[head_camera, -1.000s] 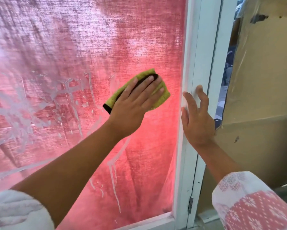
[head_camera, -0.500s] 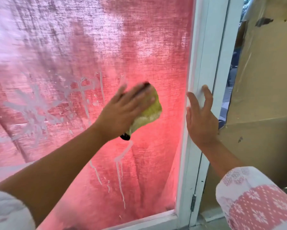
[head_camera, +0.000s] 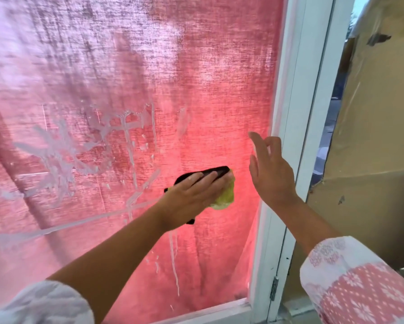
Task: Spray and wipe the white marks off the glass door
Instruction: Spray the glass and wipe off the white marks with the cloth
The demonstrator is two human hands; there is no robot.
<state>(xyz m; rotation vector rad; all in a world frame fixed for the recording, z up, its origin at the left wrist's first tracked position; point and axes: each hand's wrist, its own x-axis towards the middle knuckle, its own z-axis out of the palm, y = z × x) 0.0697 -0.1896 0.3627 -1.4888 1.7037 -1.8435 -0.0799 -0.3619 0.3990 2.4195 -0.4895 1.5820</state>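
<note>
The glass door (head_camera: 219,78) fills most of the view, with a red curtain behind the pane. White marks (head_camera: 58,157) streak its lower left part, and thin drips (head_camera: 175,260) run down below my hand. My left hand (head_camera: 194,195) presses a yellow-green cloth with a black edge (head_camera: 224,195) flat against the glass. My right hand (head_camera: 271,171) hovers in front of the pane near the white door frame (head_camera: 297,136), fingers spread and holding nothing.
To the right of the frame is a narrow gap showing outdoors, then a tan wall (head_camera: 371,148) with chipped paint. A metal hinge (head_camera: 274,292) sits low on the frame. The door's bottom rail (head_camera: 208,311) runs across the lower edge.
My left hand has slid the cloth down and to the right across the glass. My right hand has come off the door frame and now floats in front of the pane.
</note>
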